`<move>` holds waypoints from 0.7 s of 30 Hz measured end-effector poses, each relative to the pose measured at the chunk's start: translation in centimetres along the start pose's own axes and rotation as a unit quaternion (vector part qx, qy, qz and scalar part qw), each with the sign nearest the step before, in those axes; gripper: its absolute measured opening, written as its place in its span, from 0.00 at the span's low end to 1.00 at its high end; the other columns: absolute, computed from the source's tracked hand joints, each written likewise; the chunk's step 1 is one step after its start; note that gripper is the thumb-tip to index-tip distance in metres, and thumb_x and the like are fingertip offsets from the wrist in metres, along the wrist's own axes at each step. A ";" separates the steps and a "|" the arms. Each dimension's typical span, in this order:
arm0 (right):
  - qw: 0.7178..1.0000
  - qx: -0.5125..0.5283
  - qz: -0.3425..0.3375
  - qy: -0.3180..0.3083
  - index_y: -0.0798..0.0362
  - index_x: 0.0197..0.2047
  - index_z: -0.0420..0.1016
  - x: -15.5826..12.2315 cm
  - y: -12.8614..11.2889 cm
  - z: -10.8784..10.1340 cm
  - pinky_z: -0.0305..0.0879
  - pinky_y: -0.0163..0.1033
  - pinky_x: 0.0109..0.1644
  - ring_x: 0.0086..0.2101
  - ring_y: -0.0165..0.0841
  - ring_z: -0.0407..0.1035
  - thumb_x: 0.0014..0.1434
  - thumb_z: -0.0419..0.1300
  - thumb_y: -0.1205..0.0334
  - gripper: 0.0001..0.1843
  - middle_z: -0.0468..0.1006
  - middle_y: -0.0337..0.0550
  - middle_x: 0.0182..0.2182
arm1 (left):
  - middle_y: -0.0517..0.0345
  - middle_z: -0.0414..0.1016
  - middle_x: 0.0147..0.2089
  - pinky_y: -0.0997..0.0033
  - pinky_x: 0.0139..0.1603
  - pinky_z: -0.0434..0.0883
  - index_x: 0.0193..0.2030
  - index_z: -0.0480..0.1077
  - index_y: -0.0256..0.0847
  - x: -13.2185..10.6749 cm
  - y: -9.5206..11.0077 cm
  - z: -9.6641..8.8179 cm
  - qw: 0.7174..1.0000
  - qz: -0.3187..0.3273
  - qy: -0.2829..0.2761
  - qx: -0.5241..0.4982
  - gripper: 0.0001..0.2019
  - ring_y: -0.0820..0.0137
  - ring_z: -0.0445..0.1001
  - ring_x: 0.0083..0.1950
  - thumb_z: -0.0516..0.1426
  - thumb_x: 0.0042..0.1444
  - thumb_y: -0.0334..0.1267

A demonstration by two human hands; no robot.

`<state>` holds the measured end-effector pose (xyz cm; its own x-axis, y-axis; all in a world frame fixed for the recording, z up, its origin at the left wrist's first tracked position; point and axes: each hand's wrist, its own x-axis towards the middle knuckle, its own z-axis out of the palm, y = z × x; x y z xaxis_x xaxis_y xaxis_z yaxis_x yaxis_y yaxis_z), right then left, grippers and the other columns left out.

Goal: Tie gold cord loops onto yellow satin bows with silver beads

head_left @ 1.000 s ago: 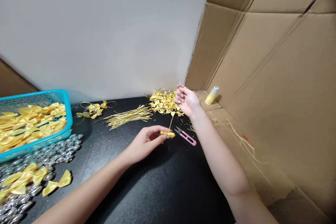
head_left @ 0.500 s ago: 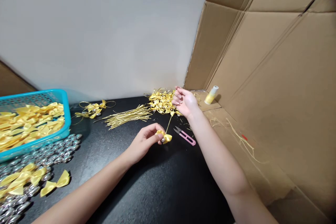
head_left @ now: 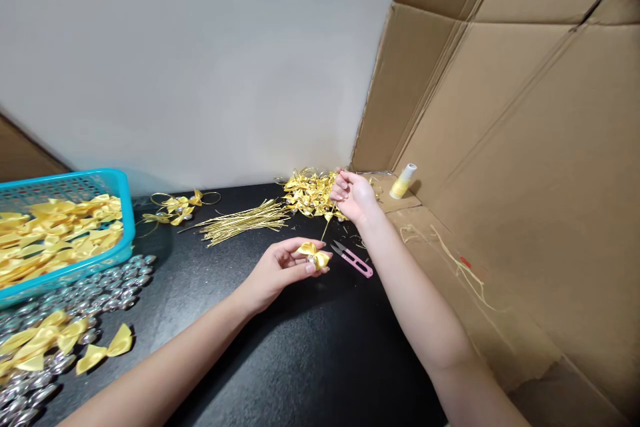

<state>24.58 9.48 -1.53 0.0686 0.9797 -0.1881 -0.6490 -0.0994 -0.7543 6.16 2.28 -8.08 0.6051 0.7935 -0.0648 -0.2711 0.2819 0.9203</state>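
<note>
Between the thumb and fingers of my left hand (head_left: pixel 283 271) is a yellow ribbon bow (head_left: pixel 314 255) with a silvery bead at its middle. A thin yellow thread (head_left: pixel 327 230) runs up from the bow to my right hand (head_left: pixel 356 197), whose curled fingers are closed on its upper end. Just behind the right fingers lies a pile of gold-corded bows (head_left: pixel 307 193). Pink thread snips (head_left: pixel 353 260) rest on the black table under my right wrist, blades pointing toward the bow.
A bundle of gold cords (head_left: pixel 245 221) lies left of the pile. At left are a blue basket (head_left: pixel 129 213) of yellow bows, silver beads (head_left: pixel 117 287) and loose bows (head_left: pixel 105 350). A thread spool (head_left: pixel 403 181) stands by the cardboard wall (head_left: pixel 540 147) on the right.
My left fingers have shifted under the bow, turning it so its face and bead show more. My right hand has barely moved, still holding the thread taut.
</note>
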 end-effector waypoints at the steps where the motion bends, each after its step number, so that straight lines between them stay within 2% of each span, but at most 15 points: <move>1: 1.000 0.000 0.002 0.003 0.51 0.29 0.60 0.0 0.0 0.0 0.42 0.27 0.16 0.13 0.24 0.38 0.61 0.47 0.73 0.11 0.49 0.26 0.14 | 0.49 0.84 0.41 0.64 0.44 0.75 0.45 0.76 0.37 0.0 0.0 0.0 1.000 0.000 -0.003 0.010 0.21 0.64 0.81 0.38 0.71 0.44 0.39; 7: 1.000 -0.002 0.017 0.024 0.52 0.29 0.60 0.3 0.5 -0.1 0.39 0.26 0.15 0.12 0.23 0.38 0.60 0.45 0.75 0.12 0.48 0.25 0.13 | 0.49 0.84 0.38 0.58 0.49 0.75 0.43 0.77 0.35 -0.1 0.5 0.2 0.999 -0.005 -0.006 0.050 0.18 0.64 0.82 0.38 0.70 0.45 0.38; 13: 0.999 0.005 -0.004 0.036 0.53 0.29 0.61 0.6 0.9 -0.2 0.37 0.25 0.14 0.12 0.22 0.37 0.60 0.46 0.75 0.11 0.48 0.24 0.12 | 0.51 0.85 0.38 0.66 0.46 0.76 0.41 0.77 0.37 -0.3 0.3 0.2 0.996 -0.001 -0.019 0.084 0.14 0.67 0.82 0.38 0.68 0.47 0.37; 17: 0.999 0.012 -0.031 0.030 0.53 0.31 0.63 0.6 0.8 -0.1 0.39 0.24 0.14 0.12 0.21 0.39 0.61 0.47 0.74 0.10 0.49 0.24 0.12 | 0.51 0.85 0.39 0.65 0.46 0.77 0.43 0.77 0.37 -0.5 0.6 0.3 0.986 0.029 -0.029 0.161 0.12 0.65 0.82 0.40 0.65 0.52 0.38; 19: 0.999 0.011 -0.040 0.027 0.53 0.31 0.64 0.6 0.8 -0.2 0.39 0.24 0.14 0.12 0.21 0.39 0.62 0.47 0.75 0.11 0.50 0.24 0.12 | 0.49 0.84 0.42 0.65 0.45 0.78 0.45 0.77 0.37 -0.5 1.2 0.3 0.959 0.076 -0.039 0.269 0.11 0.63 0.82 0.41 0.62 0.55 0.37; 20: 0.999 0.010 -0.044 0.026 0.53 0.31 0.64 0.7 0.8 -0.2 0.39 0.23 0.14 0.12 0.20 0.39 0.62 0.47 0.75 0.11 0.51 0.24 0.12 | 0.49 0.84 0.43 0.64 0.46 0.78 0.45 0.77 0.38 -0.5 1.5 0.2 0.931 0.108 -0.041 0.347 0.11 0.62 0.82 0.42 0.60 0.57 0.36; 21: 0.999 0.008 -0.046 0.024 0.53 0.32 0.63 0.7 0.8 -0.3 0.39 0.23 0.14 0.12 0.20 0.40 0.62 0.46 0.75 0.11 0.52 0.24 0.13 | 0.48 0.84 0.44 0.63 0.47 0.78 0.45 0.78 0.38 -0.5 1.9 0.2 0.888 0.137 -0.044 0.437 0.10 0.61 0.82 0.43 0.59 0.58 0.35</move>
<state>24.29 10.05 -2.47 0.1645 0.9751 -0.1487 -0.6507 -0.0060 -0.7593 5.44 2.30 -6.24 0.6720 0.7122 0.2029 0.2438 -0.4715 0.8475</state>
